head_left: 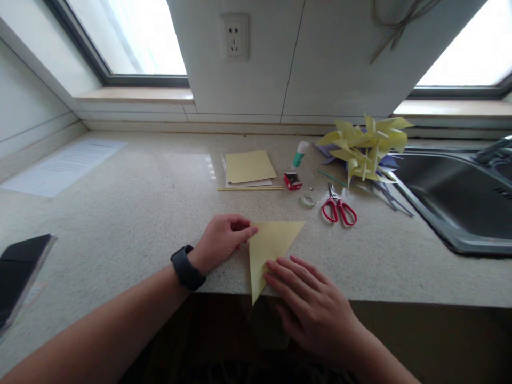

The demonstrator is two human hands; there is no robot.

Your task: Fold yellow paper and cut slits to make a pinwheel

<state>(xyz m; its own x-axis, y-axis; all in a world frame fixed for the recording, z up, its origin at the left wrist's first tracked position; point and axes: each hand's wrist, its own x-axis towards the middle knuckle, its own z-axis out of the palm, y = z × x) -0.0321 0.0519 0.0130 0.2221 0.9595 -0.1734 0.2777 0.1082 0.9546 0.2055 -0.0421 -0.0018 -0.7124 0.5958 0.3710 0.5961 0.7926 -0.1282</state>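
Note:
A yellow paper folded into a triangle [271,242] lies at the counter's front edge, its lower tip hanging over the edge. My left hand [222,240], with a black watch on the wrist, pinches the triangle's upper left corner. My right hand [308,304] lies flat with fingers spread, fingertips pressing on the triangle's lower right edge.
Behind the fold lie a stack of yellow paper [248,167], a thin stick [250,188], a small red box [293,181], a glue stick [300,154], a tape roll [308,201], red scissors [338,209] and yellow paper pinwheels [366,146]. A sink [452,197] is at right, a dark phone [18,272] at left.

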